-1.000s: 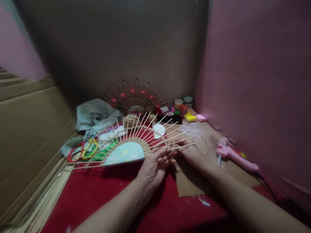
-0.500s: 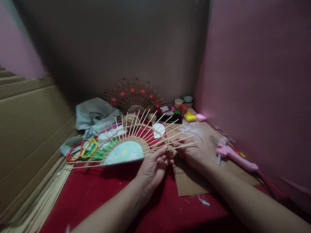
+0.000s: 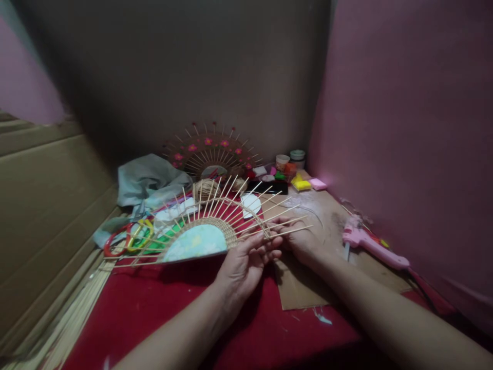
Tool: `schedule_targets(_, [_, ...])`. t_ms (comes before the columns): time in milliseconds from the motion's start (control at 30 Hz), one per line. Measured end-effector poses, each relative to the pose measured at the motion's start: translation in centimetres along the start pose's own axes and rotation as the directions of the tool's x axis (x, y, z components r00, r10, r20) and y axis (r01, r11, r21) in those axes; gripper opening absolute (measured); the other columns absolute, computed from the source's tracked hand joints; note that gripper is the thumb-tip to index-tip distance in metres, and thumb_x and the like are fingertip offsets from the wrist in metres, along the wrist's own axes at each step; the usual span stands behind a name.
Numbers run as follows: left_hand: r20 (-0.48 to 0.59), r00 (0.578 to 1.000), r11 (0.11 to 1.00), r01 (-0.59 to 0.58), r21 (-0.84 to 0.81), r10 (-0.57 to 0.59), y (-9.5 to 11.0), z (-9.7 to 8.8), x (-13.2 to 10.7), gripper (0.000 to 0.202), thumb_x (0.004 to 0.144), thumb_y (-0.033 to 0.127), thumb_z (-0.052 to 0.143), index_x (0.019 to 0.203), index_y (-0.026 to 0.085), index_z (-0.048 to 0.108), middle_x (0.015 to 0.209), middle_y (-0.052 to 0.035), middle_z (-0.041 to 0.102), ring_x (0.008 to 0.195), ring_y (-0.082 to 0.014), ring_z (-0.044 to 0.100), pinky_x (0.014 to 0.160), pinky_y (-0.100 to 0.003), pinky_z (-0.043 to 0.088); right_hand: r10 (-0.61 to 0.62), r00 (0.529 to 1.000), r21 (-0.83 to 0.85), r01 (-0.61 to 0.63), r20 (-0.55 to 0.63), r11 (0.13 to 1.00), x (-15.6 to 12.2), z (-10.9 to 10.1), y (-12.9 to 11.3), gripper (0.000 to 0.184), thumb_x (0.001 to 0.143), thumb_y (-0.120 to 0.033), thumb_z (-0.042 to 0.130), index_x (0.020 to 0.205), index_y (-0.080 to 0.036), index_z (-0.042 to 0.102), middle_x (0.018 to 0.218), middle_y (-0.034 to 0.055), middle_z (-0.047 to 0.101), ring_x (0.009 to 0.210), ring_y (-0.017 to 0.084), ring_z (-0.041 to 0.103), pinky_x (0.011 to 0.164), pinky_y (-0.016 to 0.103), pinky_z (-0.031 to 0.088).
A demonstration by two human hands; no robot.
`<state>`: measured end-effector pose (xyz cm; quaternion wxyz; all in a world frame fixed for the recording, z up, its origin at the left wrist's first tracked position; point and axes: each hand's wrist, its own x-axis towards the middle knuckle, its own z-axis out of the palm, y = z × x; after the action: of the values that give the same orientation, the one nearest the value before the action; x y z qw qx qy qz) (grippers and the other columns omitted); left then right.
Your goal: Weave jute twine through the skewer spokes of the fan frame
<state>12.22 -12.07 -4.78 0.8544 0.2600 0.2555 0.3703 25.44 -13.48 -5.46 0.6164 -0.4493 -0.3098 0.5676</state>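
A half-round woven fan [image 3: 196,242] with a pale blue-green centre and thin sticks fanning outward is held above the red cloth. My left hand [image 3: 246,262] is closed on its lower right sticks, thumb on top. Close beside it, my right hand [image 3: 296,236] has its fingers closed around the outer ends of the same sticks, where a twisted strand of twine [image 3: 264,223] arcs across them. Whether the right fingers pinch the twine or a stick is partly hidden.
A pink glue gun [image 3: 373,246] lies on cardboard [image 3: 308,288] at right. Scissors [image 3: 140,235] and a grey cloth [image 3: 150,180] are at left. Balls of twine [image 3: 207,190] and a finished flowered fan [image 3: 210,146] stand behind, with clay packets [image 3: 302,183] at the back right.
The right fingers have shifted slightly at the stick ends, and the twine near them looks closer against the sticks. The left hand keeps its hold; the fan has barely moved.
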Motion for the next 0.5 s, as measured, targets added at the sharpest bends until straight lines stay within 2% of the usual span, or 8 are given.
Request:
schedule_targets(133, [-0.046, 0.999, 1.0, -0.015, -0.024, 0.014, -0.09, 0.06, 0.26, 0.01, 0.074, 0.005, 0.057, 0.079, 0.008, 0.064, 0.076, -0.0078, 0.066, 0.073, -0.0187, 0.064, 0.062, -0.029, 0.05, -0.006, 1.0, -0.011, 0.006, 0.008, 1.0, 0.48, -0.41, 0.41, 0.021, 0.056, -0.023, 0.071, 0.07, -0.015, 0.058, 0.054, -0.0027, 0.058, 0.043, 0.006, 0.05, 0.041, 0.018, 0.034])
schedule_targets(333, [-0.087, 0.996, 0.999, -0.039, -0.024, 0.037, -0.18, 0.23, 0.22, 0.009, 0.072, 0.004, 0.059, 0.078, 0.007, 0.064, 0.074, -0.0077, 0.065, 0.067, -0.0153, 0.062, 0.057, -0.025, 0.049, -0.076, 0.997, -0.04, 0.075, -0.019, 0.996, 0.45, -0.09, 0.06, 0.023, 0.053, -0.025, 0.074, 0.063, -0.014, 0.056, 0.048, -0.0044, 0.052, 0.04, 0.005, 0.043, 0.039, 0.019, 0.03])
schedule_targets(500, [-0.118, 0.991, 0.998, -0.06, -0.02, 0.058, -0.37, 0.25, 0.03, 0.003, 0.07, 0.005, 0.061, 0.071, 0.006, 0.064, 0.073, -0.0088, 0.065, 0.066, -0.0144, 0.061, 0.058, -0.024, 0.05, -0.047, 0.998, 0.079, 0.049, -0.028, 0.996, 0.52, -0.46, 0.06, 0.021, 0.055, -0.018, 0.071, 0.063, -0.016, 0.053, 0.042, -0.0092, 0.041, 0.034, 0.002, 0.029, 0.034, 0.018, 0.021])
